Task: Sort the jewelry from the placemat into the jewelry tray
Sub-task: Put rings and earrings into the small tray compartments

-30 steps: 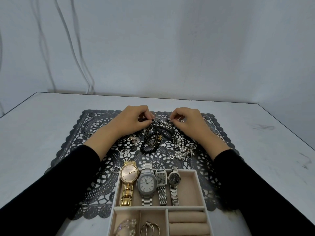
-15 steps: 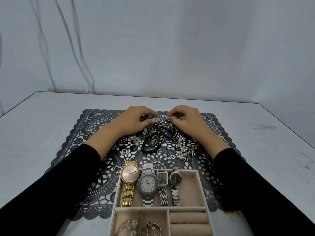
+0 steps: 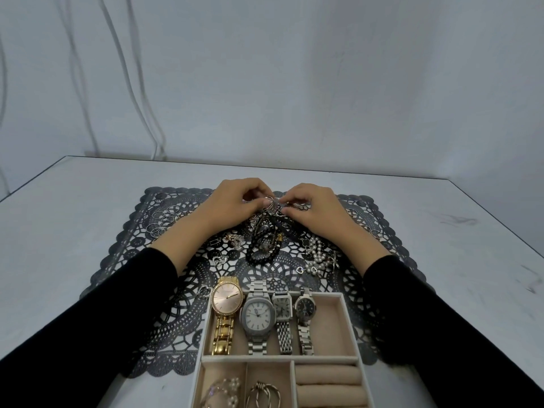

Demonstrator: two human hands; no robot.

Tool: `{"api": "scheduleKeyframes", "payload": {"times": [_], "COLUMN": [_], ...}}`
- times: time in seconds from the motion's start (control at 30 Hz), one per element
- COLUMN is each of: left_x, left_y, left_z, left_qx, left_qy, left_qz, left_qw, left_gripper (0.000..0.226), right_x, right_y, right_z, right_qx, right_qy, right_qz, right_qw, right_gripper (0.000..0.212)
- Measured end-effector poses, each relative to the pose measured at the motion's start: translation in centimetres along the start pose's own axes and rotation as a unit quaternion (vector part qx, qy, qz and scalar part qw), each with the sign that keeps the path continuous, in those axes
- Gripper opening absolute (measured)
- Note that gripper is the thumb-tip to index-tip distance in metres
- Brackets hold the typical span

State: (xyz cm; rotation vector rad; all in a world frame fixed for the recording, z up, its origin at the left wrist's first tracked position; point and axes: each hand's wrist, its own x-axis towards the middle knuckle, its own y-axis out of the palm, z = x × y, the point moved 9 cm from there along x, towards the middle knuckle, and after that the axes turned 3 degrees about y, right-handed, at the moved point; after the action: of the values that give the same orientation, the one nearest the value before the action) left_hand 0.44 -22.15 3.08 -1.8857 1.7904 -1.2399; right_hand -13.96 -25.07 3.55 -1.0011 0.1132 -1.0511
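A black lace placemat [image 3: 164, 313] carries a tangle of jewelry: black bead bracelets [image 3: 263, 245], a pearl strand [image 3: 319, 257], silver charms [image 3: 234, 240] and thin rings [image 3: 160, 222]. My left hand [image 3: 235, 204] and my right hand [image 3: 315, 207] meet at the far middle of the mat, both pinching a small silver chain piece [image 3: 273, 203] between their fingertips. The beige jewelry tray [image 3: 350, 325] lies near me, with a gold watch [image 3: 226, 301] and three silver watches [image 3: 259, 316] in its top compartment.
The tray's lower compartments hold a pearl bracelet [image 3: 223, 393], silver bangles [image 3: 262, 396] and ring rolls [image 3: 328, 378]. The mat lies on a white table [image 3: 73, 231] whose right edge [image 3: 500, 225] runs diagonally. A grey wall with hanging cables [image 3: 141, 98] stands behind.
Both hands have drawn closer together and lifted slightly toward the mat's far middle, fingertips now working the silver chain piece pulled up from the tangle.
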Motion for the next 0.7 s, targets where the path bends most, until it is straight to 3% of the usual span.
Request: {"api": "scheduleKeyframes", "payload": {"times": [0.23,0.47,0.7], "left_x": [0.1,-0.2,-0.3], "left_y": [-0.4,-0.8,-0.8], "left_z": [0.3,1.1,1.1], "left_qx": [-0.064,-0.092,-0.100], "left_qy": [-0.021,-0.051,-0.058], "left_qz": [-0.030,-0.043,-0.042], "left_qw": [0.997,0.994,0.992], "left_gripper": [0.006,0.005,0.007], "right_x": [0.1,0.3,0.0], "right_y": [0.3,-1.2,-0.6], "right_z": [0.1,-1.5,-2.9], "right_qx": [-0.001,-0.014,-0.003], "right_qy": [-0.002,0.025,0.068], "right_qz": [-0.001,-0.051,-0.015], "right_qw": [1.000,0.998,0.998], "right_gripper": [0.013,0.013,0.023]}}
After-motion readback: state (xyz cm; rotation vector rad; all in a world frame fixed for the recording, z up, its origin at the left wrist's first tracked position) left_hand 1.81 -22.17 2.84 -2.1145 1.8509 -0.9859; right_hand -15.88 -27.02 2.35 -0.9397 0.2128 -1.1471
